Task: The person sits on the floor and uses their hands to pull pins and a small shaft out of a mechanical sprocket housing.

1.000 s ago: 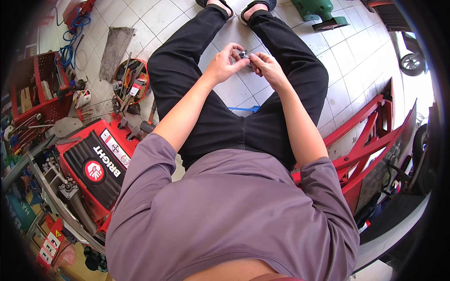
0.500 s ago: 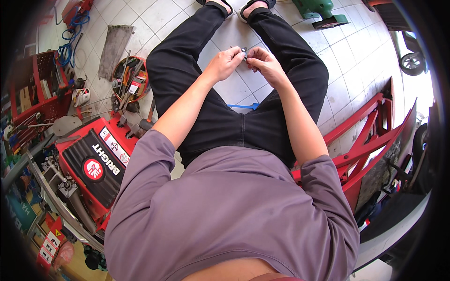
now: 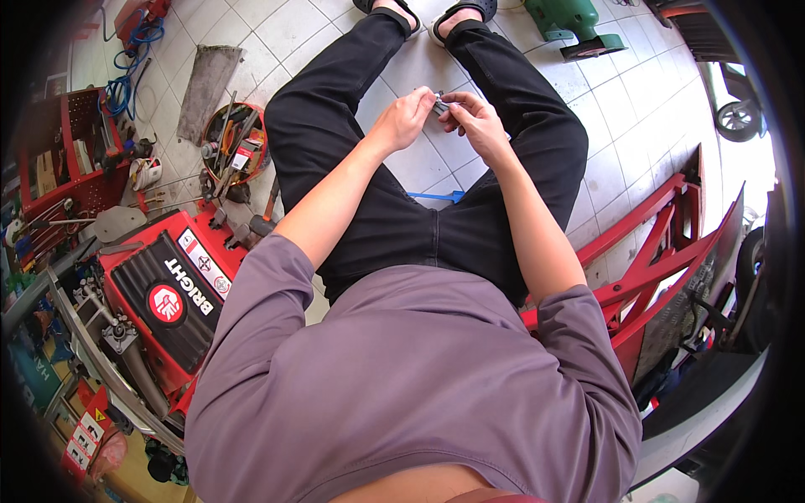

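Between my knees, above the tiled floor, both hands meet at a small grey metal part. My left hand is closed, its thumb and fingers pinching the part's left side. My right hand is closed too, with thumb and forefinger on the right side of the same piece. The fingers cover much of it, so its exact kind cannot be made out. A blue plastic strip-like thing lies nearer to me, between my thighs.
At left are a round basin of tools, a hammer, a red-and-black machine and a red perforated rack. A green machine stands far right. Red metal framework rises near my right arm. A grey board lies at far left.
The metal part has turned between my fingers and shows more of its grey side. My hands stay close together in nearly the same place. The view has shifted slightly.
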The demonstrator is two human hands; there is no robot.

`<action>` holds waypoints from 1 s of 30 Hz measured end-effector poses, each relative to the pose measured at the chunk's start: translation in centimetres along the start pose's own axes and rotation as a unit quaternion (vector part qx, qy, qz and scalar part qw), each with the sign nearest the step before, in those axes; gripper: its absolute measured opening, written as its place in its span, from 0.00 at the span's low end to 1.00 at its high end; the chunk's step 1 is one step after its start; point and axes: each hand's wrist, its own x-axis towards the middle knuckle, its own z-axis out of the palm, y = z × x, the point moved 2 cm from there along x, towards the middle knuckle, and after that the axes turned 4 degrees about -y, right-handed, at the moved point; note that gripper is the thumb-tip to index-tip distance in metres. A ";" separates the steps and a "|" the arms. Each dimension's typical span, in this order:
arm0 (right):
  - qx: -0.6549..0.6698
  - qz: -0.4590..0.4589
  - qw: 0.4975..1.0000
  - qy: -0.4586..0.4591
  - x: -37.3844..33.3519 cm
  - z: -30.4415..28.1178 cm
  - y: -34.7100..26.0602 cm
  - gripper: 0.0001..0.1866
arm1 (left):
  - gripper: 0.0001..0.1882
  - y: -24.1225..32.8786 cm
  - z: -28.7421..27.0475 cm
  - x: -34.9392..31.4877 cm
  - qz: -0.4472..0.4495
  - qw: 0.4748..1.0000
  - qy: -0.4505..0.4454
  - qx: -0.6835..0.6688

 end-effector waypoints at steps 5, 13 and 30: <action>-0.008 -0.001 1.000 0.006 0.0 0.1 0.0 0.13 | 0.22 0.2 -0.1 -0.2 -0.006 1.000 -0.007 0.014; 0.036 -0.028 0.999 0.024 -0.3 0.5 -1.0 0.10 | 0.23 0.0 0.1 -0.1 -0.025 1.000 -0.009 0.011; 0.022 -0.053 0.998 0.001 0.3 0.0 0.0 0.08 | 0.23 -0.1 0.1 0.0 -0.022 1.000 -0.015 -0.005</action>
